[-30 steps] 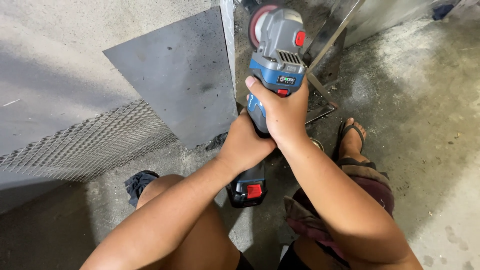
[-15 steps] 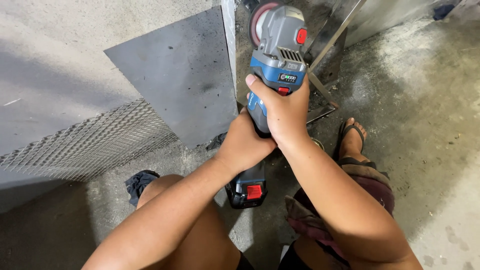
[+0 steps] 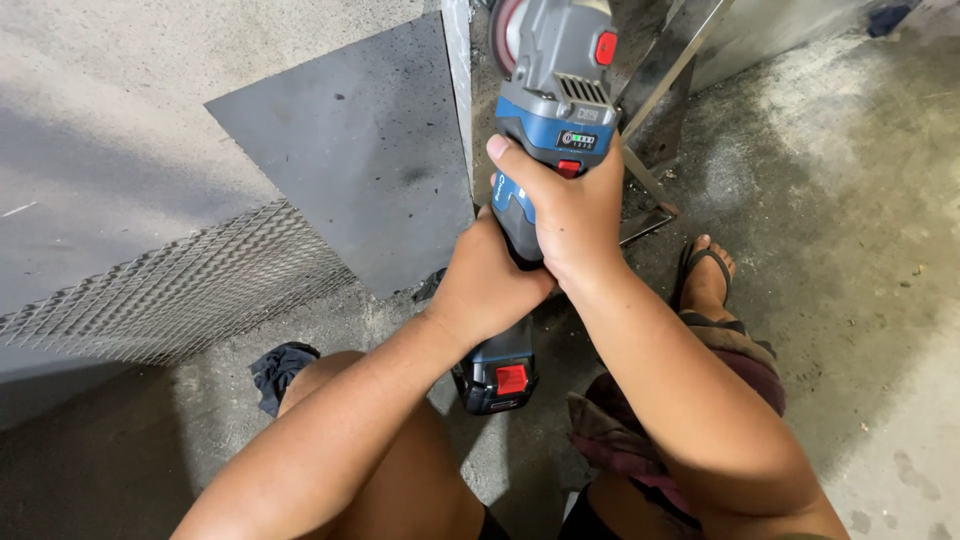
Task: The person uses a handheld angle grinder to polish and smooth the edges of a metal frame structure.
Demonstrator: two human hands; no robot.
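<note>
Concrete floor (image 3: 850, 200), crouched: my right hand (image 3: 570, 215) and left hand (image 3: 485, 285) clamp the cordless grinder (image 3: 555, 110), disc (image 3: 508, 30) at the steel sheet's (image 3: 360, 150) edge—could snag and kick back.

This looks like a rough metal workshop or fabrication yard rather than a home or office. The floor is bare, stained grey concrete (image 3: 850, 250) marked with dust and grit. A flat dark grey steel sheet (image 3: 350, 150) leans beside a panel of silver expanded metal mesh (image 3: 170, 290), and thin angled steel bars (image 3: 650, 190) stand behind. A blue and grey cordless angle grinder (image 3: 555, 110) is at work directly on the ground, with no worktop in sight.
</note>
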